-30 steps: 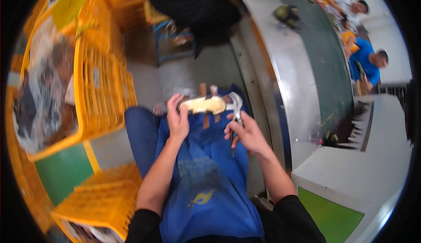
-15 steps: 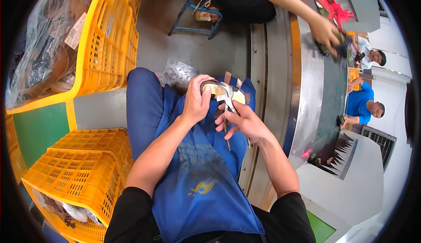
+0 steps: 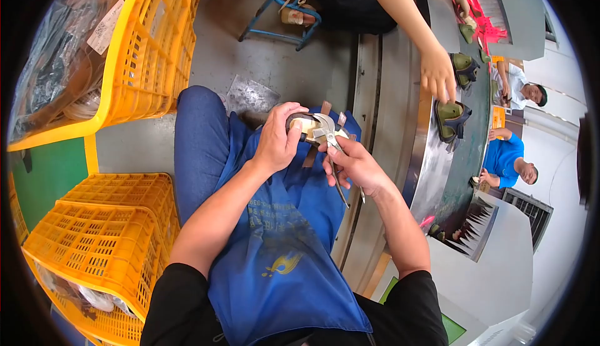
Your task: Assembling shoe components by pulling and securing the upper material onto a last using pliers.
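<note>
My left hand point(image 3: 279, 135) is closed round one end of a sandal on a last point(image 3: 304, 125), its cream bottom facing up and dark edge showing, above my lap. Brown straps point(image 3: 325, 107) stick out around it. In my right hand point(image 3: 356, 166) is a pair of lasting pliers point(image 3: 327, 130), gripped by the handles. The curved head of the pliers lies against the sandal's bottom near its middle. What its jaws pinch, if anything, I cannot make out. My blue apron point(image 3: 287, 233) spreads beneath both hands.
Yellow crates point(image 3: 103, 230) stand on my left, one holding brown pieces in clear plastic point(image 3: 75, 74). At right, a conveyor point(image 3: 431, 177) carries green and dark sandals point(image 3: 450, 120). A co-worker's hand point(image 3: 439, 74) reaches to one. A blue stool point(image 3: 275, 24) stands ahead; two other people are across the conveyor.
My right hand and the pliers have shifted slightly right, the handles now slanting more. My left hand keeps its hold. The co-worker's hand has moved left and nearer, and sandals now show on the conveyor.
</note>
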`<action>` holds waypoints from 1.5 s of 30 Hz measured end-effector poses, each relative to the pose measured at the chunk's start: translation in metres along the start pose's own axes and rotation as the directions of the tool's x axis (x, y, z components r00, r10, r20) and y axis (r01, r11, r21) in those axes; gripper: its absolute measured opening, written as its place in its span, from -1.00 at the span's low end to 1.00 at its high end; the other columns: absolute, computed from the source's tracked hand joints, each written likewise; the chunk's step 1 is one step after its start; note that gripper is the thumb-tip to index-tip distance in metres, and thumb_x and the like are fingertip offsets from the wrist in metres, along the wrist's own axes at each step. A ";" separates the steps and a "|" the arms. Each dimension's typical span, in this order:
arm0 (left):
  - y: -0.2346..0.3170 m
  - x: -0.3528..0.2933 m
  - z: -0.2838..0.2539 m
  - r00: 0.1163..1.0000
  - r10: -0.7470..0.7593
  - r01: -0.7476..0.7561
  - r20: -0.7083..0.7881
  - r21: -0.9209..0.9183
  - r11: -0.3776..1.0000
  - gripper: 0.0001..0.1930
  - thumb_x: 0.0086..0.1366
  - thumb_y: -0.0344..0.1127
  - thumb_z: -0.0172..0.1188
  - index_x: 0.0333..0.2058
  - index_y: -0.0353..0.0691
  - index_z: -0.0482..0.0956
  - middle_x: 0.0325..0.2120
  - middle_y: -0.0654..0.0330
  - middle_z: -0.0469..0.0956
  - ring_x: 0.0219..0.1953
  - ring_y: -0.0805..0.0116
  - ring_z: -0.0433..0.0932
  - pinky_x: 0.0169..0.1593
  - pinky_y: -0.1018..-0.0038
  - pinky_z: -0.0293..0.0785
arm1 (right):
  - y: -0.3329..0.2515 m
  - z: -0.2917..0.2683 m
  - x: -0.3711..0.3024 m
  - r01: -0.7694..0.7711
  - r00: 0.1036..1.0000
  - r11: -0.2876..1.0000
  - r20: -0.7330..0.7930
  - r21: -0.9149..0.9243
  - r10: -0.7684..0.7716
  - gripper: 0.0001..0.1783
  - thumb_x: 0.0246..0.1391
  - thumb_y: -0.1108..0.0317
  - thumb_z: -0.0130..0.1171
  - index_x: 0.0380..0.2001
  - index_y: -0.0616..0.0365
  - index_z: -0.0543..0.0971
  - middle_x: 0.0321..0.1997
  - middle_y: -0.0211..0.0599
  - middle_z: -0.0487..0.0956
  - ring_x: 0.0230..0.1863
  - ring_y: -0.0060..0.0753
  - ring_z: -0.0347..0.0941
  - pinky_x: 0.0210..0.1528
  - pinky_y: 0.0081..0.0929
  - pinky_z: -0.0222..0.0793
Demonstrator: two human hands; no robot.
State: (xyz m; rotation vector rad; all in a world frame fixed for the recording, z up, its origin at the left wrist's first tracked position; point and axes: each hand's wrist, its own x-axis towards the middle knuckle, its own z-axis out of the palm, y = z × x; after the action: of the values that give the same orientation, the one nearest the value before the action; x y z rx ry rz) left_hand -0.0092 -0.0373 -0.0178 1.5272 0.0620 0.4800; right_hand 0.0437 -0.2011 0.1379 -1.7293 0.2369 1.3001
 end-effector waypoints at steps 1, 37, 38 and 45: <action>0.001 0.001 -0.003 1.000 -0.001 0.001 0.001 0.000 1.000 -0.71 0.44 -0.43 0.09 0.08 -0.34 0.40 -0.04 -0.04 0.62 0.03 -0.03 0.57 0.17 0.17 0.46 | 0.001 0.001 0.000 0.020 0.999 0.998 -0.034 -0.059 -0.022 -0.71 0.52 0.23 -0.06 0.04 0.23 0.45 -0.40 -0.33 0.57 -0.50 -0.46 0.58 -0.62 -0.56 0.38; 0.015 0.004 -0.031 0.957 0.066 -0.129 0.282 0.214 0.968 -0.51 0.15 -0.29 0.50 0.10 0.00 0.69 0.12 0.04 0.56 0.08 -0.01 0.61 0.12 0.26 0.59 | -0.015 0.014 -0.030 -0.005 0.881 0.481 -0.231 -0.877 -0.412 -0.51 0.29 0.49 0.08 0.25 0.26 0.31 -0.28 0.19 0.69 -0.25 0.36 0.63 -0.15 0.19 0.51; 0.011 0.002 -0.032 0.954 0.120 -0.191 0.274 0.247 0.950 -0.42 0.11 -0.31 0.54 0.14 -0.09 0.60 0.10 0.03 0.58 0.06 -0.02 0.63 0.12 0.24 0.59 | -0.023 0.019 -0.034 0.027 0.849 0.545 -0.269 -0.838 -0.455 -0.34 0.30 0.50 0.07 0.43 0.10 0.18 -0.22 0.22 0.68 -0.25 0.38 0.62 -0.17 0.18 0.50; 0.003 0.005 -0.011 0.994 0.087 -0.092 0.070 0.063 0.994 -0.22 0.01 -0.33 0.64 0.17 -0.27 0.39 0.05 -0.02 0.61 0.04 -0.03 0.65 0.11 0.25 0.61 | -0.004 0.041 0.007 0.111 0.802 0.472 -0.201 -0.875 -0.562 -0.22 0.35 0.35 0.07 0.54 -0.15 0.04 -0.25 0.19 0.68 -0.32 0.35 0.62 -0.26 0.16 0.52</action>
State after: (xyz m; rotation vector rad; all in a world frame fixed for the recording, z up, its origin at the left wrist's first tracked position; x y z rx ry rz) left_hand -0.0087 -0.0254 -0.0147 1.6146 -0.0435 0.5018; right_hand 0.0221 -0.1660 0.1340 -2.7371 -0.5873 0.6330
